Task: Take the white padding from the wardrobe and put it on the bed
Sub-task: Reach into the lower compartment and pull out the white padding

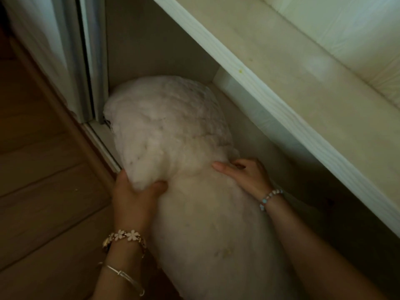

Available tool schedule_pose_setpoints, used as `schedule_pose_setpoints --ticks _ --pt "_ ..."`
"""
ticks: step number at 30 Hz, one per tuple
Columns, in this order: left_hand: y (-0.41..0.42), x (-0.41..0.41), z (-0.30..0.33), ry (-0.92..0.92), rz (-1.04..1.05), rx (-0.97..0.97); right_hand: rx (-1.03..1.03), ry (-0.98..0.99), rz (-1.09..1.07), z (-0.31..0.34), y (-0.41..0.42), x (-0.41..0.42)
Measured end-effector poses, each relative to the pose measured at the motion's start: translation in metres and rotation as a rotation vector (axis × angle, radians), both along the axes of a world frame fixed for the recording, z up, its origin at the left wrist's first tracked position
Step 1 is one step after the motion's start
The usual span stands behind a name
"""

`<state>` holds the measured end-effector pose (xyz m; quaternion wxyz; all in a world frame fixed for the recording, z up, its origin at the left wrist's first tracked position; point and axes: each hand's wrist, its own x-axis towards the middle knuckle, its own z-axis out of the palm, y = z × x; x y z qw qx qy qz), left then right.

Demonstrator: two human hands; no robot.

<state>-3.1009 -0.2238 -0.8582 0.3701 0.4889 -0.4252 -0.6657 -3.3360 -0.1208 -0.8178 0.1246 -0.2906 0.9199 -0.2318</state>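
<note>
A big roll of white fluffy padding [173, 131] lies in the bottom compartment of the wardrobe [151, 40], its near end reaching out toward me. My left hand [134, 195] grips a fold of the padding on its left side, thumb pressed into the fluff. On the padding's right side my right hand [244, 174] lies with fingers dug into the crease. Both wrists wear bracelets. The bed is not in view.
A pale wooden shelf [281, 94] runs diagonally above the compartment on the right, with folded white bedding [357, 40] on it. A sliding-door frame and track [91, 83] stand at the left. Wooden floor [43, 191] fills the lower left.
</note>
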Motion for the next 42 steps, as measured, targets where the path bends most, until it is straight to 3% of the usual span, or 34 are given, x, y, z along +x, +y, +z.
schedule_pose_setpoints --ticks 2,7,16,23,29,37,42 --pt "-0.006 0.007 0.002 0.008 0.010 -0.026 0.027 0.003 -0.012 0.002 -0.001 -0.007" --pt "-0.003 0.013 -0.003 -0.023 0.035 -0.045 0.094 -0.273 -0.025 -0.004 -0.008 -0.007" --pt "-0.002 0.016 -0.006 -0.019 -0.059 0.059 0.204 -0.341 0.103 -0.015 -0.022 -0.002" --pt "0.004 0.009 0.012 0.139 -0.161 0.078 0.152 -0.445 0.055 -0.017 -0.019 -0.006" --pt "0.011 -0.001 0.024 0.137 -0.121 0.061 -0.044 -0.376 -0.074 -0.014 -0.014 0.003" --pt "-0.006 0.012 0.045 0.076 -0.101 -0.112 -0.054 0.009 -0.063 0.035 -0.028 0.060" --pt "-0.024 0.028 0.071 0.063 -0.098 -0.179 -0.184 0.088 -0.109 0.077 -0.037 0.087"
